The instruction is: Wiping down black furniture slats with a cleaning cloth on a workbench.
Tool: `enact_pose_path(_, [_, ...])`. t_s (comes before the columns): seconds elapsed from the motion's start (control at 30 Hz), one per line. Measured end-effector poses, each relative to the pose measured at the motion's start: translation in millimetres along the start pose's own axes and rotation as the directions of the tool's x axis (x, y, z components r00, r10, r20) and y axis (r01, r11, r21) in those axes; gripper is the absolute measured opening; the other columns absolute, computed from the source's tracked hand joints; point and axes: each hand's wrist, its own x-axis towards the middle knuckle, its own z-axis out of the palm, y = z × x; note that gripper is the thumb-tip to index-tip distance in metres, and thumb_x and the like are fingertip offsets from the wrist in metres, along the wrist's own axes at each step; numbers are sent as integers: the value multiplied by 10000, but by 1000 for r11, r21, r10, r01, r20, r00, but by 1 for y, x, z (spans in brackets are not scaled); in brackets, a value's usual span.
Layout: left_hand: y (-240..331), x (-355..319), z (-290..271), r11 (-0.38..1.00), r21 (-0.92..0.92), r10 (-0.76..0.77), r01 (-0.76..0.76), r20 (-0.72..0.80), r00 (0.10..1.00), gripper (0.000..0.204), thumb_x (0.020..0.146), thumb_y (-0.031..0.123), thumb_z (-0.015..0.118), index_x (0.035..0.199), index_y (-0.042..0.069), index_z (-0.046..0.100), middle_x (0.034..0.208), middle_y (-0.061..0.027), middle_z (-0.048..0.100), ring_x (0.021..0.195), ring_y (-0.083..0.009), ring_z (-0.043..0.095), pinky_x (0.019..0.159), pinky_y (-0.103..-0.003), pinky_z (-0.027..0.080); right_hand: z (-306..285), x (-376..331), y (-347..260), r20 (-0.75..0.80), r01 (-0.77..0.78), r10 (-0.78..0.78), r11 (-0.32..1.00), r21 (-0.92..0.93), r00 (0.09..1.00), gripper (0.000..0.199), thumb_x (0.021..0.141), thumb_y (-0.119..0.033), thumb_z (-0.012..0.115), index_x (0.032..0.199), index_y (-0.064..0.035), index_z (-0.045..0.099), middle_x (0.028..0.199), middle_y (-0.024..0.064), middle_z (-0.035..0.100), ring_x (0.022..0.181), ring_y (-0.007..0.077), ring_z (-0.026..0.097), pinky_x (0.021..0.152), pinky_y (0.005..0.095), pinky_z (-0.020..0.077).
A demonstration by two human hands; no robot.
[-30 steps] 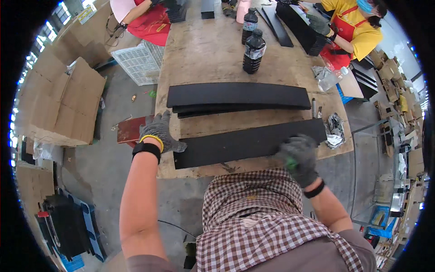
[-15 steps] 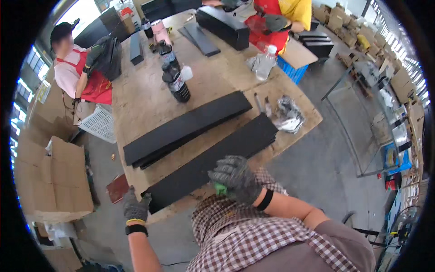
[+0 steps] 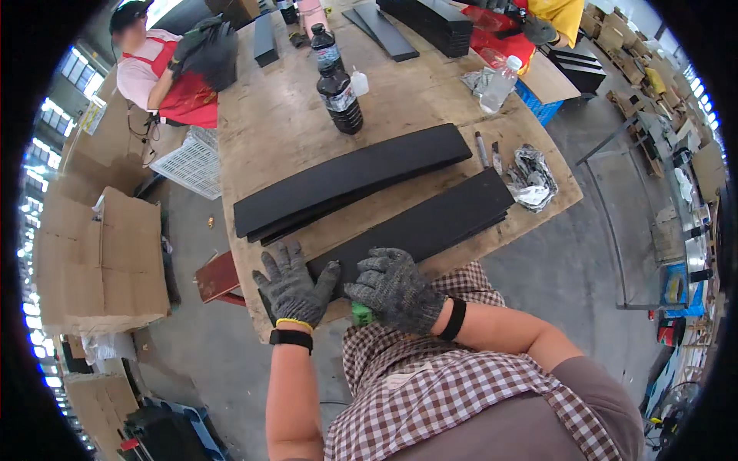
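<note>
Pressing down on the near end of a long black panel [image 3: 419,227], two gloved hands are sitting side by side at the front edge of the wooden bench [image 3: 284,115]. The left hand [image 3: 294,286] is lying flat with fingers spread, its grip open and closed round nothing; the right hand [image 3: 393,288] is resting palm-down with fingers loosely curled on the panel's corner, also grasping nothing, and something small and green is showing just under it. That panel is lying slantwise along the near edge, reaching toward the right corner. Just behind it, a second stack of black panels [image 3: 350,179] is lying parallel, slightly apart. Two dark bottles [image 3: 340,98] are standing further back, one behind the other, and one clear plastic bottle [image 3: 498,83] is standing to the right. One crumpled silvery wrapper [image 3: 530,178] is lying near the right edge. Two other people are working at the far side.
</note>
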Motion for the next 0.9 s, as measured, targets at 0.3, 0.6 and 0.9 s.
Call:
enact_pose_path(0.3, [-5, -4, 5, 999, -54, -1, -1, -33, 999, 943, 913, 698, 582, 1581, 54, 419, 1641, -245, 368, 1525, -483, 288, 1242, -642, 128, -94, -115, 107, -392, -536, 409, 787, -306, 824, 300, 780, -213, 840, 1071, -220, 767, 1060, 9, 734, 1093, 283, 656, 1031, 475, 461])
enact_pose_path(0.6, [-8, 0, 0, 1000, -30, 5, -4, 18, 1000, 951, 895, 733, 578, 1572, 79, 439, 1623, -199, 420, 1532, -439, 302, 1245, -643, 130, -14, -16, -5, -79, -181, 183, 983, 34, 980, 333, 778, -259, 756, 1103, -187, 751, 1083, 64, 704, 1154, 291, 626, 1057, 518, 437])
enact_pose_path(0.9, [-1, -6, -9, 998, -52, -30, 29, -6, 1000, 883, 915, 609, 638, 1575, 62, 427, 1636, -196, 400, 1521, -414, 338, 1259, -603, 150, -59, -65, 54, -260, -399, 357, 907, -132, 897, 201, 908, -217, 651, 1087, -166, 726, 1075, 74, 706, 1143, 282, 640, 1071, 531, 453])
